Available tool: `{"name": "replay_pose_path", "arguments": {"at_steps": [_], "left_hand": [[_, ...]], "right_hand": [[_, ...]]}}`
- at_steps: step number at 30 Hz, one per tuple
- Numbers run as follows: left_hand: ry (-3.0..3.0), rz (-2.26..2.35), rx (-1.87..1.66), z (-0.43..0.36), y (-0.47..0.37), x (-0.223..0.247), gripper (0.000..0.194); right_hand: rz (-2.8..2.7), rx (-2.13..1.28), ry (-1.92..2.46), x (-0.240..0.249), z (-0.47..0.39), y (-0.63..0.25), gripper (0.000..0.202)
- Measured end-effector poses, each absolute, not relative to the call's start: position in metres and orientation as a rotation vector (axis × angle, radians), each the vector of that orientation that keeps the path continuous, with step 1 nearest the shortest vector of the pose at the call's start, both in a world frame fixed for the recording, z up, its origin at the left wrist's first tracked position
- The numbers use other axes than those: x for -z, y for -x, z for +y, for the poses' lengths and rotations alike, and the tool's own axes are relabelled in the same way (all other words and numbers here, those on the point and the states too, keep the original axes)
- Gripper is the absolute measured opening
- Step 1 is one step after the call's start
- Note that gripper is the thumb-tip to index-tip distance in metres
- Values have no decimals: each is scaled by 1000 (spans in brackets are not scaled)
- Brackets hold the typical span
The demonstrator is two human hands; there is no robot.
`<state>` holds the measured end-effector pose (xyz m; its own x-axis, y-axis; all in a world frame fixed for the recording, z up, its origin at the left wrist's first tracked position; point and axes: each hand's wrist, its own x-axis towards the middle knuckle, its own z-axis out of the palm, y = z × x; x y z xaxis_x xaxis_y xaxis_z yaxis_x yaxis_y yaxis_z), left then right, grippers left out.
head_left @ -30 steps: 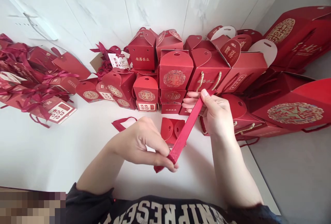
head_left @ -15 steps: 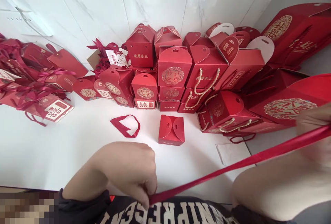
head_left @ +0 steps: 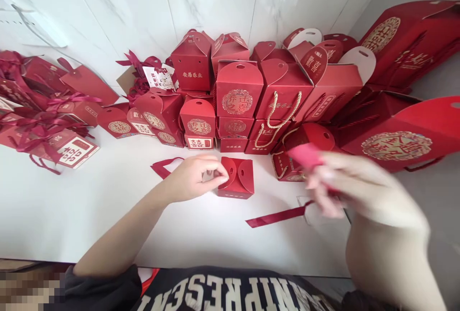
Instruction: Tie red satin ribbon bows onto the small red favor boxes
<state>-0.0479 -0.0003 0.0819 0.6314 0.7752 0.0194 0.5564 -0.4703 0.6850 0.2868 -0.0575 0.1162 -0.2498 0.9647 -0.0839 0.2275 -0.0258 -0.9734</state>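
A small red gift box point(head_left: 235, 187) with two rounded, holed top flaps stands in front of the stacks. My left hand point(head_left: 199, 177) is at its left edge, thumb and fingers curved into a ring with the tips close together and nothing visible between them. Whether those tips touch the box I cannot tell. To the right, my right hand point(head_left: 345, 181), smeared by motion, is closed on a dark red ribbon point(head_left: 276, 217). One end of it sticks up above the fingers; the other trails low over the table. Partly behind my left hand lies a second ribbon loop point(head_left: 161, 167).
Stacked red gift boxes point(head_left: 237, 97) stand along the tiled wall, some with gold cord handles. Larger red boxes point(head_left: 395, 150) are at the right. Ribbon-tied boxes point(head_left: 53, 143) crowd the left of the white table point(head_left: 201, 234). A clear flat sheet point(head_left: 312, 213) lies at front right.
My left hand has let go of the ribbon and moved up to the small box. My right hand has come inward from the far right, still holding the ribbon, which is no longer stretched between both hands.
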Motion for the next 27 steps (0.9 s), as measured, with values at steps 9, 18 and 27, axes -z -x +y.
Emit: {"name": "replay_pose_path", "arguments": {"at_steps": [9,18,27], "left_hand": [[-2530,1137,-608,6,24,-49,15],[-2441,1123,-587,9,19,-46,18],[-2395,1058,-636,11,12,-42,23]], "right_hand": [[-1682,-1619,1308,-53,-22,-221,50],[-1656,-1645,1325,-39,-22,-232,47],[-1624,-1767,1251,-30,-16,-221,48]]}}
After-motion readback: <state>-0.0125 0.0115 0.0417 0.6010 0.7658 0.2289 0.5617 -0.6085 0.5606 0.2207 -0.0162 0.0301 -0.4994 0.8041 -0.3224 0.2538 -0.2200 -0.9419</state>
